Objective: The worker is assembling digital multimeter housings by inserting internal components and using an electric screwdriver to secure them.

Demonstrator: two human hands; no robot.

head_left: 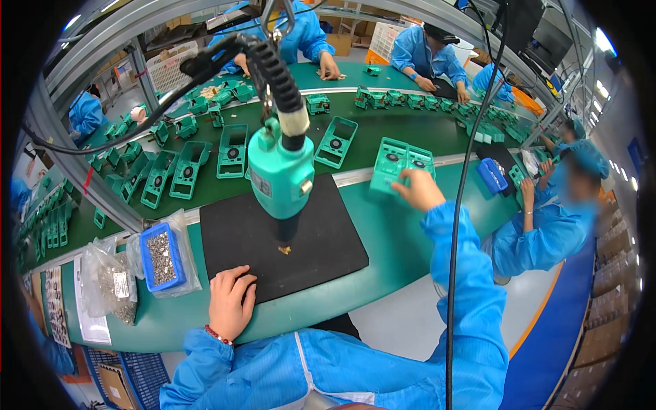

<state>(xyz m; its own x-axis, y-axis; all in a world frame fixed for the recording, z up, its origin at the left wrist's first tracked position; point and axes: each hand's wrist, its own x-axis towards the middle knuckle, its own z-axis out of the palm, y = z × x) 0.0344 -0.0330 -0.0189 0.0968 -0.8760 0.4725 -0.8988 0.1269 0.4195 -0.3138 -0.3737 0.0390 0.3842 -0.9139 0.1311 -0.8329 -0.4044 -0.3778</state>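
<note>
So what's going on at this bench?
A person's right hand is at the near side of two open, rectangular green plastic cases; whether it grips them is unclear. The left hand rests at the near left corner of a black rectangular mat. A rounded green tool hangs above it. A blue plastic tray of small metal pieces sits left of the mat.

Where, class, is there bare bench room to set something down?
Bare: the black mat right of the hanging green tool; the green bench between mat and right sleeve. Crowded: the bench's left, with blue tray and plastic bag.
</note>
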